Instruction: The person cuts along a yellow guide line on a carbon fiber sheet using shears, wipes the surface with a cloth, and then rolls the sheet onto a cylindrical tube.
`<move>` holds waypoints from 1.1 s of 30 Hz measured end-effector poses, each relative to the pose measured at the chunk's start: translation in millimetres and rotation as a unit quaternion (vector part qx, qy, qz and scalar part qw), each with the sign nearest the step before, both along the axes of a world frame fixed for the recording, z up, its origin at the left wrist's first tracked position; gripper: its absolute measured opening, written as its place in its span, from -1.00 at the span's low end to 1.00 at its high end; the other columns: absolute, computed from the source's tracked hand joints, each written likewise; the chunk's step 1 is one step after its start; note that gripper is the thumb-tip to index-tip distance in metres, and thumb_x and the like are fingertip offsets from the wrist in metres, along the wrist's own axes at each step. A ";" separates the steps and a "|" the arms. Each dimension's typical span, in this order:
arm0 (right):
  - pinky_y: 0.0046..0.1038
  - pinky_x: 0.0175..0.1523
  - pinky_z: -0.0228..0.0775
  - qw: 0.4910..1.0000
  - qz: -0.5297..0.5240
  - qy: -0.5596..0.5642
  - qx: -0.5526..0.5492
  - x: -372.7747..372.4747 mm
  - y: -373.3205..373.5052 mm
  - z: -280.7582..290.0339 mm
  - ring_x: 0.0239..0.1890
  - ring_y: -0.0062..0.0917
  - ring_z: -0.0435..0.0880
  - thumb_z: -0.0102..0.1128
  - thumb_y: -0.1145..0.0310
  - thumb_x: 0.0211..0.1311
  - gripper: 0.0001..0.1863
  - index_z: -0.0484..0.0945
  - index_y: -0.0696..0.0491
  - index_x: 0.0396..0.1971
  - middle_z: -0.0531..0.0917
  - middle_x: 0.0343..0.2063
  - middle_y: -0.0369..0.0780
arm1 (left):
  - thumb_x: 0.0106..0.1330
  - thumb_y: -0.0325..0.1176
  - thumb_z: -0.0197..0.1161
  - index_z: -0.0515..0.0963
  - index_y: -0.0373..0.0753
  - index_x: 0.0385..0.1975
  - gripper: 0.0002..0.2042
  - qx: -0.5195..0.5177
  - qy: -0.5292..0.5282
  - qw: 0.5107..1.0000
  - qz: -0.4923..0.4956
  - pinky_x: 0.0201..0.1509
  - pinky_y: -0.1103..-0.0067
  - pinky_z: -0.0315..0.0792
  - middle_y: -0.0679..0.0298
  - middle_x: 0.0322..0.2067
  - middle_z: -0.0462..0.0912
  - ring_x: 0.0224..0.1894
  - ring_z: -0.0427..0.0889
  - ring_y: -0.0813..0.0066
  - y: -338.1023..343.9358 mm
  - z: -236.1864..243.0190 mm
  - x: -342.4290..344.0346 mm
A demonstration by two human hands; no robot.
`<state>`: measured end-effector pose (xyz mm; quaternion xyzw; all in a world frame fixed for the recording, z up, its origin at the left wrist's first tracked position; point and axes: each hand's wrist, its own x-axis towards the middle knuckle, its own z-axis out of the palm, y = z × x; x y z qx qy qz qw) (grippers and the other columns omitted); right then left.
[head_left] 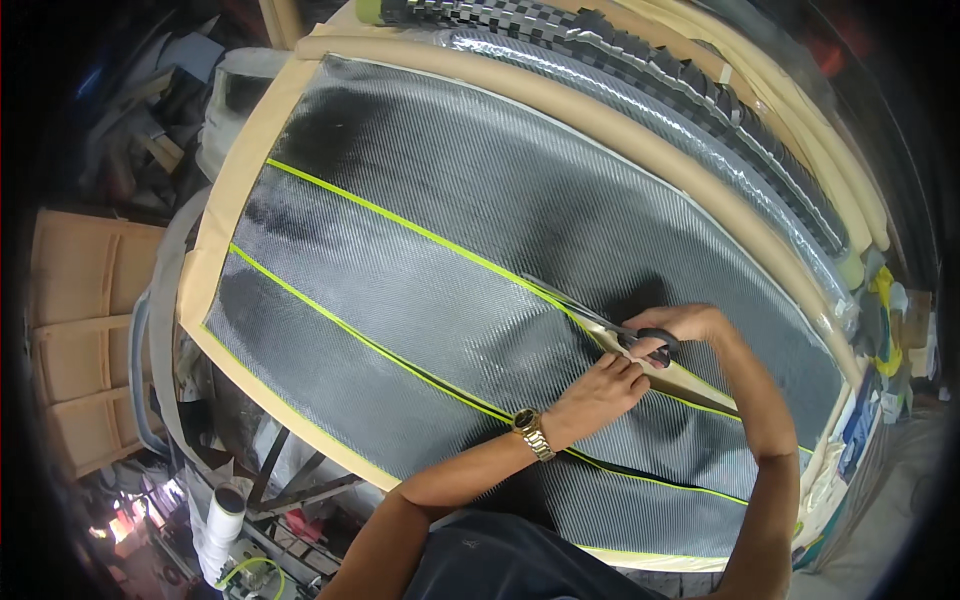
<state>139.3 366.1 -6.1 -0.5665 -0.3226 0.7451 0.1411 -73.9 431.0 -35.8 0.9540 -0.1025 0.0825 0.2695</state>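
A large sheet of dark woven carbon-look fabric (420, 170) lies on the work surface, crossed by bright yellow-green taped lines (420, 227). My right hand (680, 325) grips black-handled scissors (653, 345), whose long blades lie along the upper taped line, pointing up-left. Just below them, my left hand (612, 390), with a metal wristwatch, has its fingers curled on the fabric's taped edge beside a gap that bares beige material (690, 388). Its fingertips are partly hidden.
Long rolls, one clear-wrapped (640, 110), one cardboard-coloured (560, 95), line the far edge. A wooden panel (85, 340) stands at the left. A white roll (215, 530) and assorted clutter sit at lower left. Beige paper (230, 215) borders the fabric's left side.
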 end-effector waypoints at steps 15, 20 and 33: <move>-0.58 -0.53 0.24 0.993 0.004 -0.090 0.072 -22.5 64.6 -3.1 -0.64 -0.67 0.49 0.32 -0.29 0.02 -0.38 0.52 0.07 -0.60 0.51 -0.73 -0.34 | 0.17 -0.39 0.15 0.50 -0.24 -0.32 -0.87 0.021 -0.011 1.000 -0.009 0.19 0.47 0.35 0.30 -0.27 0.53 -0.06 0.53 0.43 -0.5 7.0 0.7; -0.58 -0.57 0.21 0.993 -0.035 -0.085 0.079 -27.5 58.3 -5.1 -0.69 -0.66 0.48 0.38 -0.32 -0.07 -0.35 0.54 0.06 -0.60 0.49 -0.77 -0.35 | 0.16 -0.40 0.14 0.49 -0.26 -0.32 -0.87 -0.029 -0.005 0.999 -0.014 0.23 0.46 0.34 0.27 -0.25 0.53 -0.04 0.53 0.41 -1.0 6.1 1.9; -0.61 -0.56 0.23 0.996 -0.041 -0.032 0.071 -22.3 56.6 -11.7 -0.68 -0.68 0.49 0.39 -0.15 0.08 -0.47 0.53 0.07 -0.60 0.52 -0.74 -0.34 | 0.20 -0.40 0.12 0.48 -0.26 -0.26 -0.85 -0.018 0.025 0.999 -0.026 0.28 0.40 0.29 0.24 -0.19 0.56 0.02 0.52 0.37 6.1 4.1 1.5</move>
